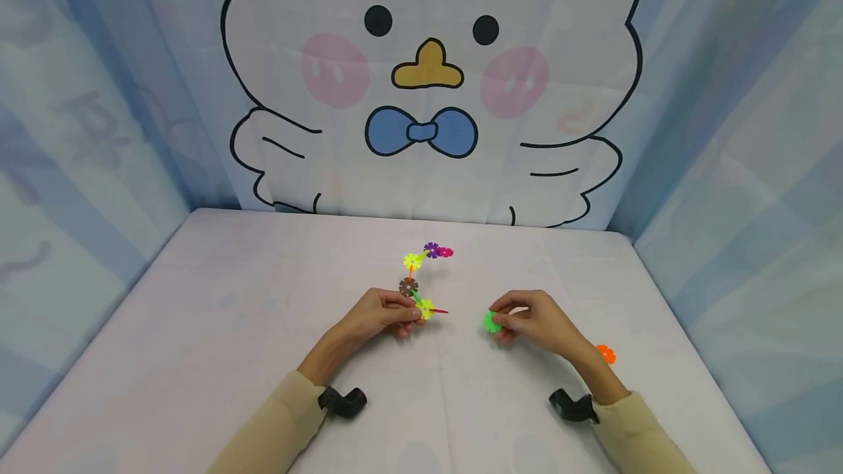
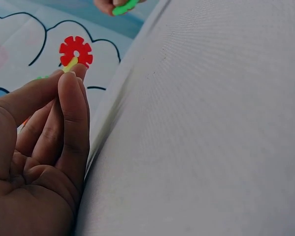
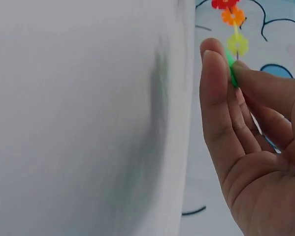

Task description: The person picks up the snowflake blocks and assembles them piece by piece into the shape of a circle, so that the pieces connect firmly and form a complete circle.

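A: Where is the left hand, and what does it hold?
B: Over the middle of the desk. Its thumb and fingertips pinch the near yellow disc, part of a chain of notched, flower-shaped discs.

A: How does the chain run?
B: A red disc joins the near yellow disc and points toward the right hand; the left wrist view shows its face. The other way, a thin green edge leads to a brown disc, then an orange edge to the far yellow disc. Beyond that come a purple disc and a pink disc at the far end. Whether that end touches the desk, one cannot tell.

A: And the right hand?
B: Its thumb and fingers pinch a single green disc, seen edge-on in the right wrist view. This disc is apart from the chain, with a gap between it and the red disc.

A: Anything else nearby?
B: An orange disc lies on the desk, partly hidden by the right forearm.
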### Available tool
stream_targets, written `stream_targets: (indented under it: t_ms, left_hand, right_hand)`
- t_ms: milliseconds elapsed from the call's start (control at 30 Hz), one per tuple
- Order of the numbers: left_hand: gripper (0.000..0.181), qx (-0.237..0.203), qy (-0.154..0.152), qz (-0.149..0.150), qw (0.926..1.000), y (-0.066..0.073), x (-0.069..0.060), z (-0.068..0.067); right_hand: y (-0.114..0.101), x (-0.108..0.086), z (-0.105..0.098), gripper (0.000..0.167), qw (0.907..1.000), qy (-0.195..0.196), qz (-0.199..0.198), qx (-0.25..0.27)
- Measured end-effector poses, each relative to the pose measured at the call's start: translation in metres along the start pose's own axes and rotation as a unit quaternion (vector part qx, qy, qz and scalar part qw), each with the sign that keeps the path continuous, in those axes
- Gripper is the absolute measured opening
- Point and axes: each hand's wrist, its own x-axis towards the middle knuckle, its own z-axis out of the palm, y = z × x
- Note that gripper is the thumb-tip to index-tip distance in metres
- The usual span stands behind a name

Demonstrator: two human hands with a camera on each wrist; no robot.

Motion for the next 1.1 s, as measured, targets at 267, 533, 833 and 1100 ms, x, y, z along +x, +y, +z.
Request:
stream_targets:
  t_ms: [267, 533, 833, 1100]
  left_hand:
    - [0.028, 0.001, -0.001, 0.002, 1.0, 0.001, 0.0, 0.0]
    - [0.027, 0.003, -0.003, 0.003, 1.0, 0.0, 0.0, -0.001]
    - [0.026, -0.001, -0.003, 0.005, 1.0, 0.001, -0.001, -0.001]
    - [0.027, 0.001, 0.001, 0.001, 1.0, 0.0, 0.001, -0.001]
  right_hand:
    - [-0.017, 0.022, 0.031, 0.02, 0.9997, -0.011, -0.014, 0.014]
    - [-0.022, 0.03, 0.041, 0.02, 0.9993, -0.016, -0.012, 0.033]
    - [-0.023, 0.034, 0.042, 0.022, 0.9991, -0.015, -0.012, 0.036]
    - [-0.023, 0.038, 0.041, 0.021, 0.9993, -0.012, 0.001, 0.035]
